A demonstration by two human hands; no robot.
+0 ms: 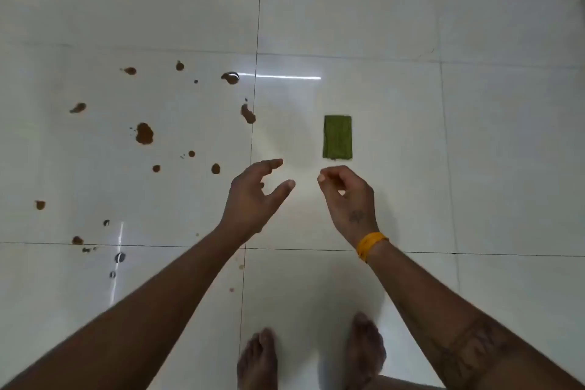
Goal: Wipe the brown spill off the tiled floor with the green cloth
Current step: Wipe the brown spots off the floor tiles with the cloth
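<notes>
Lying flat on the glossy white tiled floor, the green cloth is one folded rectangle with a coarse, matte weave, its long sides running away from the viewer. It sits to the right of a vertical grout line, well apart from most of the brown spill, which covers the tile to the left of that line.

The spill consists of separate wet-looking blots with rounded, irregular outlines. About a dozen larger blots are visible, plus several small specks; an exact count cannot be given. The largest blot lies near the tile's centre. Two elongated blots lie close to the grout line, nearest the cloth.

The floor is made of large square tiles joined by thin dark grout lines, and its polished surface shows bright streak reflections.

Two bare hands extend over the floor. The left hand has fingers loosely spread, thumb apart, holding nothing. The right hand hangs just short of the cloth's near edge, with fingers curled inward and no object between them; it does not touch the cloth. One orange band circles the right wrist.

Two bare feet stand at the bottom of the view.
</notes>
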